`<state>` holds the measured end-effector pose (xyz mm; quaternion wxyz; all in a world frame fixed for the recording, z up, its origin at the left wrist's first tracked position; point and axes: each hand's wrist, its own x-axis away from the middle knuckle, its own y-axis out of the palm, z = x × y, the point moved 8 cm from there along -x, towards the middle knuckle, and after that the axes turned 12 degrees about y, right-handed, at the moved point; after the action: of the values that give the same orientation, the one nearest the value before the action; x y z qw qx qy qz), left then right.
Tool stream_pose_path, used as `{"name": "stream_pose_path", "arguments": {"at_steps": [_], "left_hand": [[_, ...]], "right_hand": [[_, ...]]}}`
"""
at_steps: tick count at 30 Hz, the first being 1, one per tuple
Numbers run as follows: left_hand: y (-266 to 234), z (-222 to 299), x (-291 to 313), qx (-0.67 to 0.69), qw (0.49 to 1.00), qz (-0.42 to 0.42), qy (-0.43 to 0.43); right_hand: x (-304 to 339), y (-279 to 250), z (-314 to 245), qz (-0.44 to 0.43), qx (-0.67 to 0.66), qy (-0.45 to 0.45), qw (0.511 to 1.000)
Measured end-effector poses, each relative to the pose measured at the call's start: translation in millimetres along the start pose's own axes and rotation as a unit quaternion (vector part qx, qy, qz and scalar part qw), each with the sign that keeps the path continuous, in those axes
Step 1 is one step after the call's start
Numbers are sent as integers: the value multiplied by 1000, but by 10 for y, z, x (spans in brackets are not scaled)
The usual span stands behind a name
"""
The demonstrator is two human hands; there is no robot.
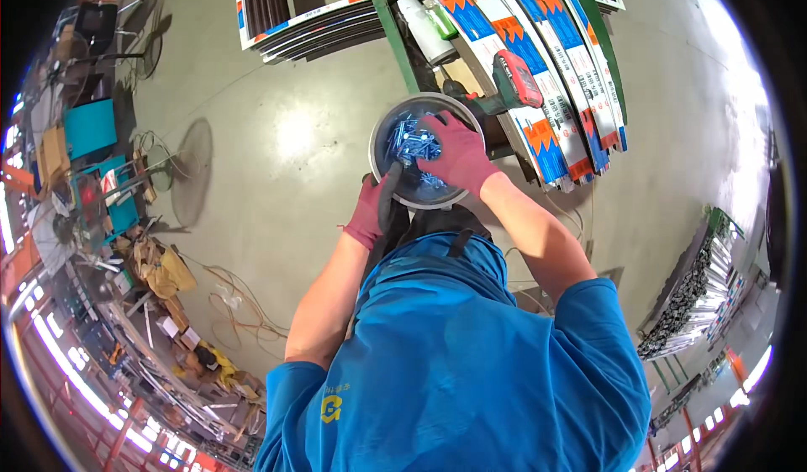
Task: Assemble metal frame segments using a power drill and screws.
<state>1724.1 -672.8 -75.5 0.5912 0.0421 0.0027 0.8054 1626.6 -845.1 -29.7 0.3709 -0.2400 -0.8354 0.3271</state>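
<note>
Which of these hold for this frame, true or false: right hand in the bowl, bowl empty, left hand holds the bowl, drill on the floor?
1. The right hand reaches into the metal bowl. True.
2. The bowl is empty. False: it holds blue-tinted screws.
3. The left hand grips the bowl's near rim. True.
4. The red-and-green cordless drill lies on the floor. False: it rests on the green cart among long packaged strips.

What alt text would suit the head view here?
Seen from above, a person in a blue shirt holds a round metal bowl of bluish screws at its near rim with the gloved left hand, while the gloved right hand reaches into it. A cordless drill lies on the rack just beyond.
</note>
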Motion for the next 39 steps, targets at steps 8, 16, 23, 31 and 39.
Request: {"name": "stream_pose_path", "arguments": {"at_steps": [8, 16, 23, 31, 39], "left_hand": [[31, 124, -198, 94, 982, 74, -149], [34, -323, -201, 297, 915, 118, -246], [-13, -344, -293, 317, 905, 148, -241], [-48, -467, -406, 333, 895, 127, -268], [-546, -334, 60, 178, 965, 108, -157]], "right_hand": [[-63, -66, 127, 92, -106, 2, 990], [-166, -348, 80, 113, -267, -28, 957], [-363, -532, 249, 53, -462, 46, 884], [-538, -525, 422, 46, -553, 68, 829], [-872, -727, 488, 60, -468, 47, 880]]}}
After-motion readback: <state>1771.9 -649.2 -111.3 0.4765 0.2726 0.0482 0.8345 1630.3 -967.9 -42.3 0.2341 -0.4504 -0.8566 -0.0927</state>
